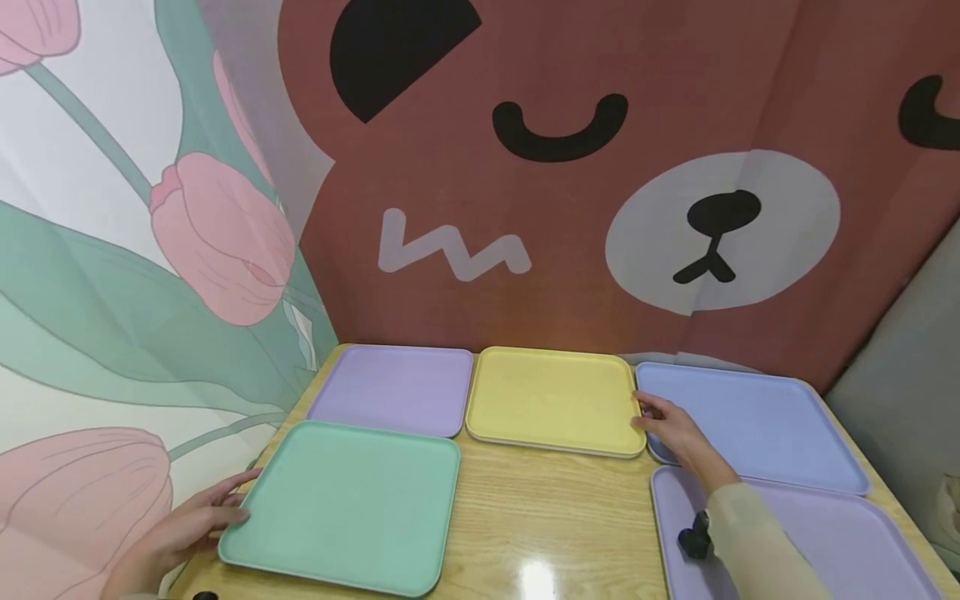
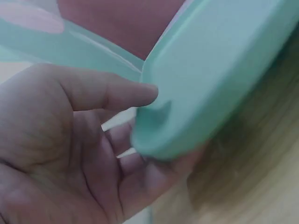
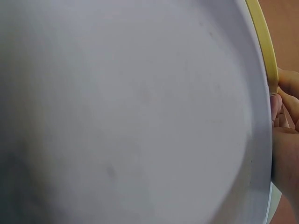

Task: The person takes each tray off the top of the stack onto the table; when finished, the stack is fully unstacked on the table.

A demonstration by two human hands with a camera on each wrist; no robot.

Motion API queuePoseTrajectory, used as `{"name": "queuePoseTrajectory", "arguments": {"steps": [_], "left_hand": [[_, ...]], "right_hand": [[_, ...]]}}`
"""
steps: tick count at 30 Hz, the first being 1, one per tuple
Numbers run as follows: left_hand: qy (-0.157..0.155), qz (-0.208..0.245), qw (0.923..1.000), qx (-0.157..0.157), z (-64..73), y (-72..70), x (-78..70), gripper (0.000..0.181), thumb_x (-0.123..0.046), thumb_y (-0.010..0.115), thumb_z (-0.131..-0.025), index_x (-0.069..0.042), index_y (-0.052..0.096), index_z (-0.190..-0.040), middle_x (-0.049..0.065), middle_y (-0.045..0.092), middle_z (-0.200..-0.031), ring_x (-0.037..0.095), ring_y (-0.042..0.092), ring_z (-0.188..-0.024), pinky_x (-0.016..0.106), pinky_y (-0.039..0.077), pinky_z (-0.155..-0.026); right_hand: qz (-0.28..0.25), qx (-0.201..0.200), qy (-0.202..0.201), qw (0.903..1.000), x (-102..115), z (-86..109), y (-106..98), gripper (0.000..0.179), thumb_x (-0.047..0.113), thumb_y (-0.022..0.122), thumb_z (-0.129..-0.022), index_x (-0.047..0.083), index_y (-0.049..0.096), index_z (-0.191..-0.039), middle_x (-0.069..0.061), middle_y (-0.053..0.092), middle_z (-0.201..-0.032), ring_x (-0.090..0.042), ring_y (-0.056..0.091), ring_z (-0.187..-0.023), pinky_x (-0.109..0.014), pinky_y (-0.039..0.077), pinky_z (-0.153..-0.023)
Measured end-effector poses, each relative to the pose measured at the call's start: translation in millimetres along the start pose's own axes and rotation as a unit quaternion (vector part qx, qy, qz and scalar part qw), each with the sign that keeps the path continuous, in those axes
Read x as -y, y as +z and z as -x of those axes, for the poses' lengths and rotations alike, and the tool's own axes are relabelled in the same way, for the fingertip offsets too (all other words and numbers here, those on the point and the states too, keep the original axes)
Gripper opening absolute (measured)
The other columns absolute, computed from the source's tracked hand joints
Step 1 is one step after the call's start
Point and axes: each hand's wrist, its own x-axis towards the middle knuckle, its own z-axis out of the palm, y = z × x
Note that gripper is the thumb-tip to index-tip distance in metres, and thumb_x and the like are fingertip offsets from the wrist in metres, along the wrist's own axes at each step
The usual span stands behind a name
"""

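Observation:
My left hand (image 1: 183, 521) grips the left edge of a mint-green tray (image 1: 345, 508) at the front left. The left wrist view has the thumb on the rim and the other fingers under the tray's corner (image 2: 163, 130). My right hand (image 1: 678, 429) reaches to the back row and holds the right edge of a yellow tray (image 1: 555, 396) with fingers and thumb. In the right wrist view only the yellow rim (image 3: 265, 44) and part of that hand (image 3: 285, 144) show, behind a large pale surface close to the camera.
A lilac tray (image 1: 397, 387) lies at the back left, behind the green one. At the back right is a blue tray (image 1: 757, 429), with another lilac tray (image 1: 847, 533) in front of it, partly under my right forearm. A bear-print curtain (image 1: 570, 225) hangs behind the wooden table (image 1: 555, 517).

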Motion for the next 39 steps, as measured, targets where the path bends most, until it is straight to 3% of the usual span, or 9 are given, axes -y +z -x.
{"name": "queuePoseTrajectory", "arguments": {"steps": [1,3,4,7,11,16,25,31,39], "left_hand": [[-0.01,-0.016,0.9997,-0.015,-0.6,1.4,-2.1,0.071,-0.016,0.059,-0.101,-0.022,0.025,-0.162,0.047,0.014,-0.153,0.022,0.064,-0.11,0.045,0.057,-0.086],[-0.027,-0.034,0.9984,-0.037,-1.6,3.9,-6.3,0.075,-0.019,0.058,-0.101,-0.002,0.014,-0.16,0.044,0.031,-0.148,0.024,0.064,-0.11,0.046,0.057,-0.084],[-0.035,-0.039,0.9976,-0.046,-2.1,5.1,-8.1,0.074,-0.02,0.057,-0.102,0.001,0.014,-0.159,0.041,0.04,-0.144,0.025,0.064,-0.109,0.046,0.057,-0.083],[-0.046,-0.054,0.9951,-0.068,-3.5,8.5,-13.5,0.068,-0.023,0.053,-0.104,0.007,0.02,-0.156,0.031,0.055,-0.134,0.029,0.064,-0.108,0.048,0.057,-0.08],[-0.07,-0.096,0.9871,-0.107,-6.8,13.4,-24.0,0.061,-0.027,0.051,-0.105,0.009,0.032,-0.151,0.036,0.054,-0.134,0.035,0.064,-0.11,0.05,0.058,-0.079],[-0.081,-0.153,0.9743,-0.144,-11.1,18.2,-40.4,0.057,-0.027,0.05,-0.106,0.012,0.037,-0.145,0.035,0.055,-0.129,0.036,0.063,-0.106,0.047,0.059,-0.081],[-0.017,-0.2,0.9659,-0.163,-41.6,44.3,-71.7,0.051,-0.024,0.05,-0.105,0.013,0.044,-0.141,0.032,0.059,-0.124,0.029,0.065,-0.098,0.042,0.058,-0.078],[0.04,-0.223,0.9614,-0.156,-76.0,72.8,-89.9,0.044,-0.018,0.053,-0.104,0.012,0.052,-0.135,0.029,0.064,-0.119,0.033,0.067,-0.097,0.042,0.059,-0.075],[0.071,-0.216,0.963,-0.144,-118.4,109.5,-118.7,0.042,-0.019,0.057,-0.102,0.006,0.056,-0.135,0.019,0.067,-0.112,0.028,0.065,-0.095,0.039,0.057,-0.074]], "right_hand": [[0.0,0.0,-0.001,1.0,-0.2,-0.3,0.0,0.063,0.015,0.065,-0.099,-0.001,0.038,-0.154,-0.02,0.052,-0.131,-0.021,0.048,-0.107,-0.019,0.044,-0.081],[0.0,0.0,-0.004,1.0,-0.1,-0.6,0.0,0.063,0.014,0.065,-0.099,-0.002,0.038,-0.154,-0.021,0.052,-0.131,-0.019,0.048,-0.105,-0.019,0.044,-0.081],[0.001,-0.001,-0.005,1.0,0.0,-0.6,0.0,0.063,0.014,0.065,-0.099,-0.002,0.038,-0.154,-0.021,0.052,-0.131,-0.018,0.049,-0.104,-0.018,0.044,-0.081],[0.0,-0.001,-0.01,1.0,0.5,-0.3,0.0,0.063,0.014,0.066,-0.099,-0.003,0.038,-0.153,-0.022,0.052,-0.131,-0.017,0.049,-0.103,-0.017,0.044,-0.08],[-0.005,-0.004,-0.011,0.9999,0.4,0.5,-0.2,0.063,0.013,0.067,-0.098,-0.004,0.038,-0.152,-0.022,0.053,-0.129,-0.018,0.049,-0.104,-0.017,0.043,-0.079],[-0.004,-0.008,-0.003,1.0,-1.2,0.1,0.1,0.063,0.014,0.066,-0.098,-0.003,0.039,-0.153,-0.02,0.053,-0.129,-0.016,0.049,-0.103,-0.016,0.043,-0.08],[-0.015,-0.016,-0.001,0.9998,-1.6,-2.7,1.3,0.063,0.013,0.067,-0.097,-0.003,0.04,-0.152,-0.015,0.053,-0.125,-0.014,0.049,-0.1,-0.019,0.043,-0.081],[-0.013,-0.008,-0.005,0.9999,2.1,0.4,0.6,0.064,0.013,0.067,-0.098,-0.004,0.039,-0.153,-0.02,0.052,-0.13,-0.015,0.049,-0.102,-0.017,0.043,-0.081],[-0.009,-0.012,-0.005,0.9999,0.2,-0.8,2.2,0.063,0.013,0.067,-0.098,-0.003,0.039,-0.152,-0.021,0.051,-0.133,-0.018,0.049,-0.104,-0.017,0.043,-0.081]]}}
